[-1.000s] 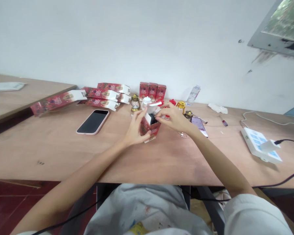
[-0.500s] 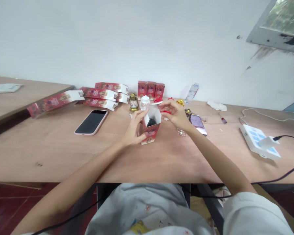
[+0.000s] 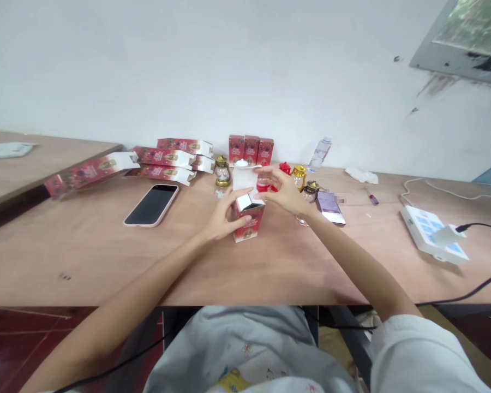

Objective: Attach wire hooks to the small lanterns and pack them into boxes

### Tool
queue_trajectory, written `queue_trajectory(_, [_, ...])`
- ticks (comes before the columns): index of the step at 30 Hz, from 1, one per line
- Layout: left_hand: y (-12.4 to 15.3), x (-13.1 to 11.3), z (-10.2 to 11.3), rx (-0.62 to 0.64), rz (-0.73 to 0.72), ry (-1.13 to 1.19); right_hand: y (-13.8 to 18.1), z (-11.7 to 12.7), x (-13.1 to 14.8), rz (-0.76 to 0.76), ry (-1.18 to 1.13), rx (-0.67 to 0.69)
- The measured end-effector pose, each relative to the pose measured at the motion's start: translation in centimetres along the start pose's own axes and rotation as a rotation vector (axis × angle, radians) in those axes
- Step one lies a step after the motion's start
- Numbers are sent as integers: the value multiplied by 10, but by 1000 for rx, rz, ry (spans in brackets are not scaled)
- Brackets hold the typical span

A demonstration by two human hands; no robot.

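With the red printed cardboard box (image 3: 247, 224) as the clock's hub and twelve towards the wall, the box stands upright near the middle of the brown wooden bench (image 3: 282, 267). The left hand (image 3: 222, 219) holds it from nine o'clock, thumb across the front face. The right hand (image 3: 285, 195), at two, is part-curled, its fingers at the edge of the raised white cardboard lid flap (image 3: 246, 177); whether they pinch it I cannot tell. Small side flaps leave a dark gap, its contents unreadable. The lid could jam or crease if a side flap stands up in its way, and the thin walls could buckle if the left hand squeezes hard. A black-screened, pink-edged phone (image 3: 151, 206) lies at nine, a white power strip (image 3: 433, 236) at three. Farther off, a bronze-coloured lantern (image 3: 222, 172) stands at eleven and a red lantern (image 3: 285, 168) at one, just beyond the right hand, whose knuckles might tip it on a wide sweep. Red-and-white flattened cartons (image 3: 167, 158) lie at ten; three closed red boxes (image 3: 251, 148) stand against the wall at twelve.
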State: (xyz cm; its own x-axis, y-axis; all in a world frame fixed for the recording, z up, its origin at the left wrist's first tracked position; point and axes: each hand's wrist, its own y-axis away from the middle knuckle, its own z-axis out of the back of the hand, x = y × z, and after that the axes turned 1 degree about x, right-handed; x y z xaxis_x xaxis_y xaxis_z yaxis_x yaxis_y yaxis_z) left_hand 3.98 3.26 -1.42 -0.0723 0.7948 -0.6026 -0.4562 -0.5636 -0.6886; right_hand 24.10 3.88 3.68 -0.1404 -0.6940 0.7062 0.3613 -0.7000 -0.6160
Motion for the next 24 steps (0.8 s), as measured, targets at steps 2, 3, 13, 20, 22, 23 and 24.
queue_trajectory(2, [-1, 1, 2, -1, -17, -52, 5, -3, -1, -2, -39, -36])
queue_trajectory(3, [-2, 2, 4, 1, -25, -82, 8, -5, 0, 4, -41, -60])
queue_trajectory(13, [9, 16, -14, -259, -150, -142, 19, -13, 8, 251, 368, -27])
queue_trajectory(20, [-8, -18, 7, -525, -370, -389, 26, -14, 9, 314, 487, 81])
queue_trajectory(22, [-21, -59, 14, -347, -522, -367, 31, -17, 9, 292, 474, 123])
queue_trajectory(23, [-25, -83, 13, -167, -533, -329, 34, -19, 9, 266, 455, 139])
queue_trajectory(24, [-25, -108, 8, 7, -541, -283, 37, -21, 8, 236, 431, 144])
